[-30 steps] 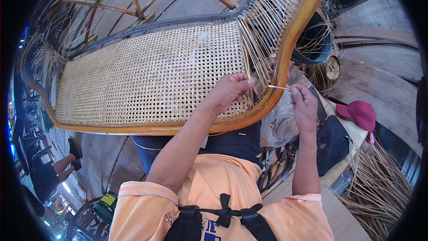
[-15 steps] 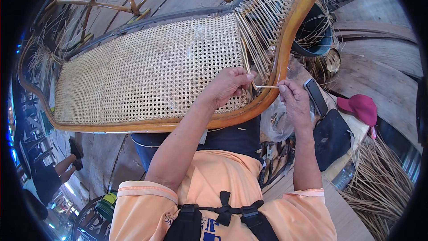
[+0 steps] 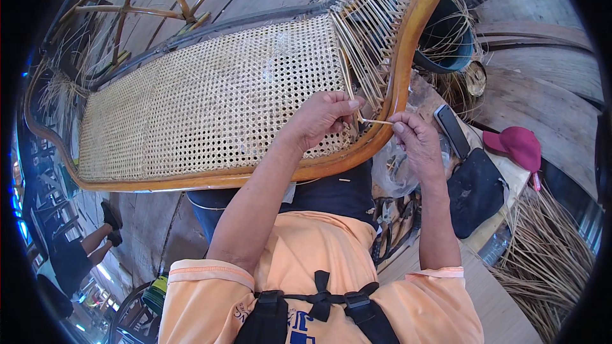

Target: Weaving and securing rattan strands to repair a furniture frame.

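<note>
A long rattan frame [image 3: 401, 70] lies across my lap, its curved honey-coloured rim nearest me. Woven cane mesh [image 3: 210, 99] with small holes fills its left and middle part. Toward the far right, loose parallel cane strands [image 3: 366, 51] span the frame. My left hand [image 3: 322, 120] is closed, thumb against fingers, at the mesh's right edge, pinching a cane strand. A short length of that pale cane strand [image 3: 376, 121] runs over to my right hand [image 3: 417, 143], which pinches it just outside the rim. The strand bends near my left fingertips.
To the right are a dark bucket [image 3: 446, 38], a phone [image 3: 451, 130], a maroon cap [image 3: 515, 148], a black pad [image 3: 475, 194] and a bundle of cane [image 3: 542, 261]. A clear plastic bag [image 3: 392, 172] lies below the rim. Another person's legs [image 3: 99, 239] show at far left.
The strand between my hands has shifted slightly up and left, and my right hand has moved a little toward the rim. Both hands keep their pinch. The view has shifted slightly.
</note>
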